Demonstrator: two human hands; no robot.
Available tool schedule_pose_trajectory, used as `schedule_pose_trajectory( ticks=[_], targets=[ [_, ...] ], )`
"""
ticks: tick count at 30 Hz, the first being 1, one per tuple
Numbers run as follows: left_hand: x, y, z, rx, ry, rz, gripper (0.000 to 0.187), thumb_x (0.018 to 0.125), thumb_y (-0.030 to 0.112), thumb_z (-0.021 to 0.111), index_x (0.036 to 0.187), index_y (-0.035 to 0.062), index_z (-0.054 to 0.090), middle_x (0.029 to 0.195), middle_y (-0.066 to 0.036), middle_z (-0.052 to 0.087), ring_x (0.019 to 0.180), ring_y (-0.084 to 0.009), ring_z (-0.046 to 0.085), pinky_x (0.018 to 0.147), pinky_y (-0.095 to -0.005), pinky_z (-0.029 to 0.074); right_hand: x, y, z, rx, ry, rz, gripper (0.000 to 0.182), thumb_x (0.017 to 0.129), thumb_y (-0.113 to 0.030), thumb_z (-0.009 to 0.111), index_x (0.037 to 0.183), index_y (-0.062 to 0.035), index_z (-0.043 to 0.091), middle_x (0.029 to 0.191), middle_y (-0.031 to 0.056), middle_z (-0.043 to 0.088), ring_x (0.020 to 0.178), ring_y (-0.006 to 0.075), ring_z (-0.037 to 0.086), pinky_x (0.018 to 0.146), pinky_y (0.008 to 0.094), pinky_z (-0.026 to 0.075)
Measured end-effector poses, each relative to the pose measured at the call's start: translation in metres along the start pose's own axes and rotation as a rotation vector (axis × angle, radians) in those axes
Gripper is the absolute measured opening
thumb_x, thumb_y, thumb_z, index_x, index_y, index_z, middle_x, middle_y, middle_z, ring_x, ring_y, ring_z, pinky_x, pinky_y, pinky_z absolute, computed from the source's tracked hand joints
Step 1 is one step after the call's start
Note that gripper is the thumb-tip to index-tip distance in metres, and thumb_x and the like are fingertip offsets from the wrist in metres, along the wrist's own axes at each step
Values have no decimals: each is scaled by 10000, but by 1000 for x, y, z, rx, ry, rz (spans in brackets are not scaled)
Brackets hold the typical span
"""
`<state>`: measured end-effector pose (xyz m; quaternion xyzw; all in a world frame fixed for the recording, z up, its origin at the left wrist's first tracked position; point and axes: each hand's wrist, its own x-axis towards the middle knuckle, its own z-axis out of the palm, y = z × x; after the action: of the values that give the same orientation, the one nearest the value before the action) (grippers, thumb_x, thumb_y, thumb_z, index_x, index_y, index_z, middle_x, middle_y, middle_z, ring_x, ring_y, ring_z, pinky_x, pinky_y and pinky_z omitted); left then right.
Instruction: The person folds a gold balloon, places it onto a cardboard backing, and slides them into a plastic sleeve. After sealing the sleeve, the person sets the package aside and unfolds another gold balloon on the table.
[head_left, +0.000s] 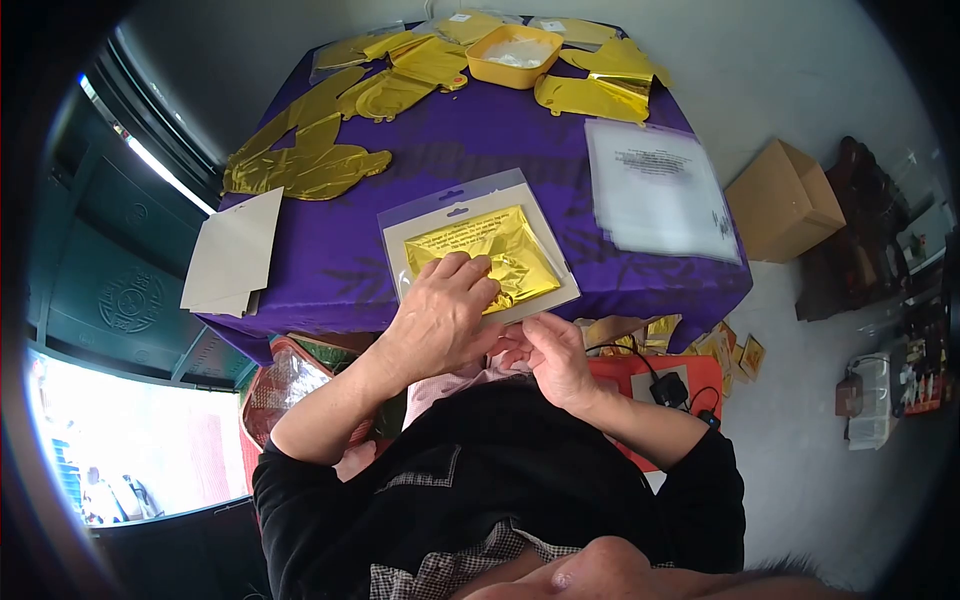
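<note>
- Roughly at far left of the frame: a small stack of pale grey card sheets (pixel 232 252) overhanging the edge of the purple cloth-covered table (pixel 330 270). Looks stiff and flat.
- Upper left, running toward top centre: loose crinkled gold foil balloon shapes (pixel 300 160), deflated, lying in a heap on the cloth.
- Centre of frame: a clear plastic sleeve with a white card backing and a folded gold foil piece inside (pixel 478 250), lying flat near the table's near edge, hang-hole end pointing away.
- Left hand (pixel 440 315) rests on the sleeve's near end, fingers curled and pressed down on the gold foil, pinning it rather than gripping it.
- Right hand (pixel 555 355) is just beside, at the sleeve's near edge; fingers bent close together at the opening, but whether they pinch the flap I cannot tell.
- Handling judgement: very light, thin, slick film over a stiff card; foil creases easily. Best held by the card-backed edges or the hang-tab end, flat pressure on top to stop sliding.
- Top centre: a yellow plastic tray (pixel 514 55) with something white in it.
- Right of centre: a stack of clear printed plastic sleeves (pixel 660 190).
- Far right, on the floor: a brown cardboard box (pixel 785 200).
</note>
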<state>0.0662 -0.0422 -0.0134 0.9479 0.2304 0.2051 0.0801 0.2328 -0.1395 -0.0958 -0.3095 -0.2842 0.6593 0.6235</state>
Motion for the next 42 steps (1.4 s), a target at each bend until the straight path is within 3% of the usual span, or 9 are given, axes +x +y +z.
schedule_pose_trajectory(
  ticks=[10, 15, 18, 31, 42],
  targets=[
    [0, 3, 0, 44, -15, 14, 374, 728, 168, 729, 1038, -9, 617, 1173, -187, 594, 1094, -353, 565, 941, -440, 457, 3, -1, 0, -30, 10, 27, 270, 999, -190, 505, 1069, 39, 630, 985, 148, 695, 818, 221, 689, 672, 315, 559],
    [0, 5, 3, 94, 75, 41, 336, 690, 171, 713, 950, -21, 619, 1115, -196, 601, 1040, -330, 572, 912, -421, 467, 10, -1, 6, -78, 97, 131, 278, 1003, -216, 507, 1042, 20, 647, 920, 122, 701, 746, 196, 688, 628, 290, 547],
    [-1, 5, 6, 89, 57, 3, 411, 671, 163, 734, 1026, -4, 612, 1180, -184, 591, 1096, -356, 563, 940, -443, 460, 12, 4, 1, -131, 89, 95, 269, 1008, -189, 483, 1043, 26, 640, 946, 133, 706, 753, 199, 697, 570, 291, 542],
    [-2, 6, 10, 115, 71, -27, 451, 664, 143, 730, 1068, 2, 585, 1216, -186, 562, 1116, -365, 532, 931, -455, 457, 12, 0, 1, -171, 42, 114, 304, 1005, -175, 461, 996, 50, 664, 872, 146, 712, 721, 218, 703, 574, 281, 525],
    [3, 10, 9, 152, 102, -67, 340, 703, 75, 693, 1019, -3, 596, 1160, -167, 598, 1065, -333, 566, 909, -430, 461, 12, -1, -1, -175, 45, 141, 306, 1004, -173, 466, 1021, 62, 661, 893, 185, 715, 697, 228, 703, 569, 287, 535]
  ],
)
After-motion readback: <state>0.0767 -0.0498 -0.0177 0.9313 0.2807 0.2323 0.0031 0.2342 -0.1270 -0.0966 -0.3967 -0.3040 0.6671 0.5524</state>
